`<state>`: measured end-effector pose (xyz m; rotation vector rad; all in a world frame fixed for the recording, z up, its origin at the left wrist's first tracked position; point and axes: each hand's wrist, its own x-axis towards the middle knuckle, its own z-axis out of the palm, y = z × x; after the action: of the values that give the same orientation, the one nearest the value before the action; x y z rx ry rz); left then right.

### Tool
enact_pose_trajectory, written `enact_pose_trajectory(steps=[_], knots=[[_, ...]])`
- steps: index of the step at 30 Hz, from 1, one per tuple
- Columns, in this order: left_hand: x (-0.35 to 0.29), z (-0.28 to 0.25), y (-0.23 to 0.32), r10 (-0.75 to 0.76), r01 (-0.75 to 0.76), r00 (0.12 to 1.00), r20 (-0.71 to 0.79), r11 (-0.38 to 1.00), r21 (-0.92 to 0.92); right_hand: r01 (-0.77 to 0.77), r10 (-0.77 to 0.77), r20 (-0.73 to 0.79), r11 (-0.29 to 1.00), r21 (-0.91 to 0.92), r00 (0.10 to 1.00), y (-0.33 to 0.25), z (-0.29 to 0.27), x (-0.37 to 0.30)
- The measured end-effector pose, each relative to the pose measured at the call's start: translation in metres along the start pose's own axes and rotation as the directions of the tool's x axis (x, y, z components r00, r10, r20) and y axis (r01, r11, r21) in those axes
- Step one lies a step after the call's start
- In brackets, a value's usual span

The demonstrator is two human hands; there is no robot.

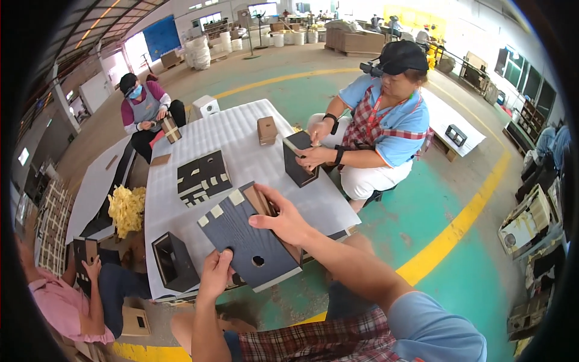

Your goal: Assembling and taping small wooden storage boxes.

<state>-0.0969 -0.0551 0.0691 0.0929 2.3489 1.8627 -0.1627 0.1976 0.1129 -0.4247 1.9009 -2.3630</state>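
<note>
I hold a dark wood-grain box (244, 235) with pale tape patches and a small round hole, tilted over the near edge of the white foam-covered table (241, 139). My left hand (215, 273) grips its lower left corner. My right hand (283, 218) clasps its upper right side, where a brown inner face shows. Both hands are closed on the box.
A stack of dark panels (202, 177), an open dark box (174, 261) and a small brown box (266, 130) lie on the table. A person opposite works on a dark box (299, 160); two others sit at the left. Yellow filler (126, 209) is piled by the table's left side.
</note>
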Motion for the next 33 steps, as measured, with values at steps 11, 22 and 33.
enact_pose_trajectory(steps=[11,22,33], knots=[[-0.011,-0.010,-0.003,0.028,-0.041,0.985,0.170,0.997,0.072,0.000,0.005,0.072,0.998,-0.069,0.997,0.006,-0.014,-0.001],[-0.025,-0.009,0.011,-0.062,0.067,0.984,0.169,0.998,-0.020,-0.100,0.095,0.139,0.995,0.029,0.986,0.008,-0.012,-0.008],[-0.039,0.004,0.017,-0.029,-0.001,0.976,0.214,0.991,0.135,0.015,0.002,0.351,0.999,-0.047,0.936,-0.006,-0.024,-0.004]])
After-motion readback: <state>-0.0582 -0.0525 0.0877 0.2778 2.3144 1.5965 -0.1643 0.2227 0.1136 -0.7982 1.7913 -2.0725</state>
